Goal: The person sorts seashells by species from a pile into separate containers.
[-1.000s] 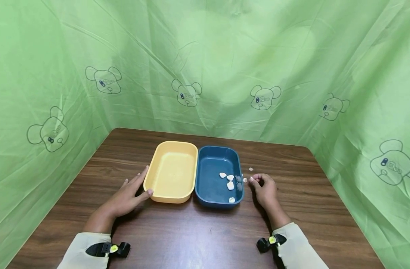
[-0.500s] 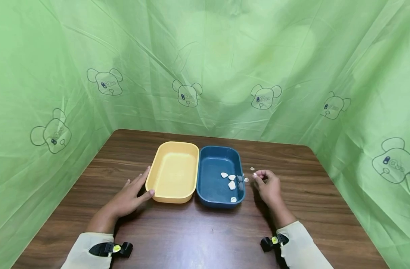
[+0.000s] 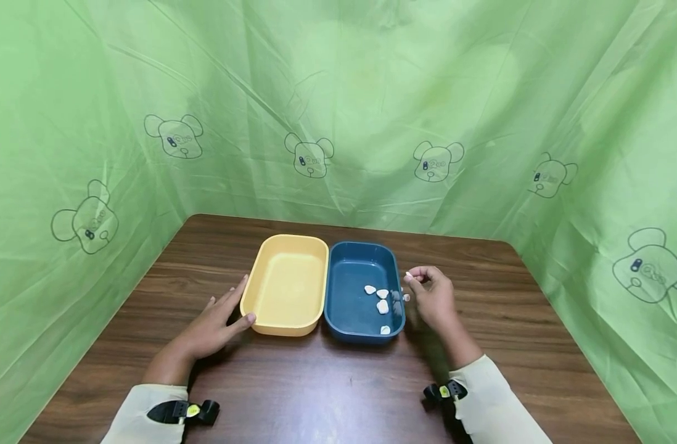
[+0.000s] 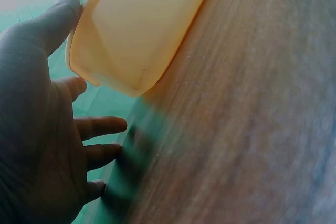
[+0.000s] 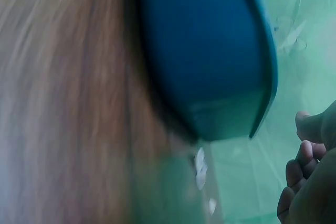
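My left hand (image 3: 208, 330) rests at the yellow tray's left side, fingers spread and straight. Its thumb lies on the rim of the yellow tray (image 4: 131, 30), at the near corner. My right hand (image 3: 435, 301) pinches a small white pebble-like piece (image 3: 409, 274) between thumb and fingertips. It hovers just right of the blue tray (image 3: 393, 258). In the right wrist view, the hand (image 5: 315, 166) has curled fingers, and the held piece is hidden. Several white pebble-like pieces (image 3: 383, 306) lie in the blue tray's right half.
Loose white pieces (image 5: 200, 169) lie on the dark wooden table (image 3: 327, 394) beside the blue tray's right wall, partly screened by the right hand in the head view. The two trays stand side by side. A green patterned curtain (image 3: 366, 123) hangs around the table.
My right hand has lifted from the table with the white piece and moved slightly left and away, toward the blue tray's rim. The left hand stays at the yellow tray.
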Demonstrator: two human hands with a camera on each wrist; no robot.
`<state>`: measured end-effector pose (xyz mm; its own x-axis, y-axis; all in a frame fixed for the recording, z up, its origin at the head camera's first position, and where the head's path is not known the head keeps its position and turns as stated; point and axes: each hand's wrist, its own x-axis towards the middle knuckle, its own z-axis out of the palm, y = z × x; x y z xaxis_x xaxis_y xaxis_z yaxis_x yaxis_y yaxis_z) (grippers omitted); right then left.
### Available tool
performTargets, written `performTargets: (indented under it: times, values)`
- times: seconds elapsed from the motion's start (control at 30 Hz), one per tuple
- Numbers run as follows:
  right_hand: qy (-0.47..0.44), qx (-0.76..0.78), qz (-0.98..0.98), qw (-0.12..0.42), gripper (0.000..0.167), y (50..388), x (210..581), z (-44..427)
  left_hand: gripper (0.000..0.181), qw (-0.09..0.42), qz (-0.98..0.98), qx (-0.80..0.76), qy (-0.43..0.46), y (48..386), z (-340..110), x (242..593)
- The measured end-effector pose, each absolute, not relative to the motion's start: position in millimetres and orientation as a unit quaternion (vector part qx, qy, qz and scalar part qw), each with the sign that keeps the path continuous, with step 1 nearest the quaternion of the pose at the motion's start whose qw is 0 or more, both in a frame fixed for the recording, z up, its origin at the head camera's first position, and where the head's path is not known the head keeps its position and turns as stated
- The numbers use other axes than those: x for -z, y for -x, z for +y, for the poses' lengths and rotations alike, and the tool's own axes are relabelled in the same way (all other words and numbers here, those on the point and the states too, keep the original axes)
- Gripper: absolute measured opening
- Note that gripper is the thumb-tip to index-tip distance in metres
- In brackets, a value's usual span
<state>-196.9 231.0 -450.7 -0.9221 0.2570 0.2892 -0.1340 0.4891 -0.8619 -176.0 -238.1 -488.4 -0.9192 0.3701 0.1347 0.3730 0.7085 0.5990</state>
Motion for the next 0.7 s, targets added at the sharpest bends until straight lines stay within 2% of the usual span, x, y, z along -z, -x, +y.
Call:
performTargets:
  times: [0.33,0.7]
  values:
    - [-0.021,-0.496,-0.85,0.178,0.009,196.1,428.0,190.0,0.086,-0.002,-0.924,0.326,0.198,177.3,-237.8,487.9]
    - [-0.072,-0.5,-0.846,0.173,0.008,193.2,427.3,149.5,0.085,0.004,-0.925,0.323,0.199,175.3,-238.1,489.0]
